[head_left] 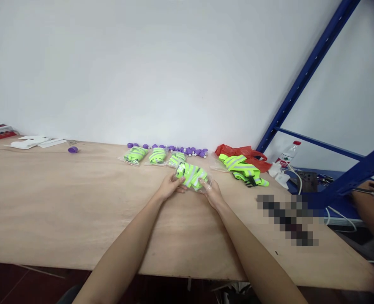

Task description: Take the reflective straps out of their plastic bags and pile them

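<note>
Gripping bagged strap (191, 175) by both ends in closed left hand (170, 187) and right hand (214, 194). Noting loose straps (246, 169) to its right.

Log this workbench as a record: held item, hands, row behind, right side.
Held item: clear plastic bag of yellow-green reflective strap
Left hand: grips its left side
Right hand: grips its right side
Row behind: three similar clear plastic bags, small purple objects behind them
Right side: loose yellow-green reflective straps before a crumpled red plastic bag

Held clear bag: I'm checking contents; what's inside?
The bag holds a folded yellow-green strap with pale stripes. Its underside and parts behind the left hand and right hand are hidden.
</note>
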The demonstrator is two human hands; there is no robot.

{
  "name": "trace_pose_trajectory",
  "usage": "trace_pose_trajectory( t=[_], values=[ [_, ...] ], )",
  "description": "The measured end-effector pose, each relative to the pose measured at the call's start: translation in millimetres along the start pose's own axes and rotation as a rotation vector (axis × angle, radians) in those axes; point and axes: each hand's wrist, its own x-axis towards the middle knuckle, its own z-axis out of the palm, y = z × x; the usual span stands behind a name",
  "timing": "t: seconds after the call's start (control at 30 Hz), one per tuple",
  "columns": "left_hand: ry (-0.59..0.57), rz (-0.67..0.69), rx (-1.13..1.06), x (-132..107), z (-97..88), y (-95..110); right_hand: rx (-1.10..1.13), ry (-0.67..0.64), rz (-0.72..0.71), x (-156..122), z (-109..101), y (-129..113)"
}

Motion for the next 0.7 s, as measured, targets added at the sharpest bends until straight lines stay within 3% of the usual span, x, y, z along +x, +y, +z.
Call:
trace_pose_trajectory(
  t=[0.1,0.3,0.37,0.53,0.7],
  values=[
    [0.006,0.016,0.027,1,0.5,-3,0.02,0.076,-0.054,1,1,2],
    [-0.095,-0.036,0.016,3,-6.8,-5,-0.002,-0.052,0.02,-3,2,-5],
    [-0.088,-0.047,0.001,3,-7.6,-5,-0.001,-0.032,0.014,-2,1,-4],
    [0.032,-0.046,-0.1,4,-1.8,-5,0.128,0.187,0.041,6,-2,4],
    [0.212,-0.006,-0.205,8,-0.1,-4,0.187,0.213,0.02,11,-4,7]
  ],
)
